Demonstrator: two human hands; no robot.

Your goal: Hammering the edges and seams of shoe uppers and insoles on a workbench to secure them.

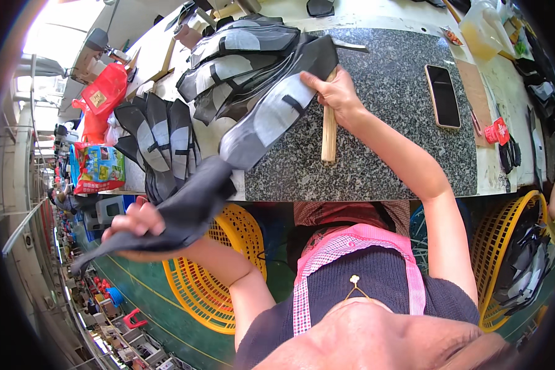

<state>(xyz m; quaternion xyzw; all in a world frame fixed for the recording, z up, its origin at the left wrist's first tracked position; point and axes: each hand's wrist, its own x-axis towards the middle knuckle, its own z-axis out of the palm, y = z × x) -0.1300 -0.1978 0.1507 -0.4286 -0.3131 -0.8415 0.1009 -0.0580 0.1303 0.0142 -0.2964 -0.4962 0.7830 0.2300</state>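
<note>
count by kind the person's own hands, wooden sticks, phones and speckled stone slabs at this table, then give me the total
Own hands: 2, the left hand and the right hand
Wooden stick: 1
Phone: 1
Speckled stone slab: 1
Total: 5

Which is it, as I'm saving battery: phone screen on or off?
Off, it appears: the phone lies face up on the speckled slab, its screen black, nothing lit.
</note>
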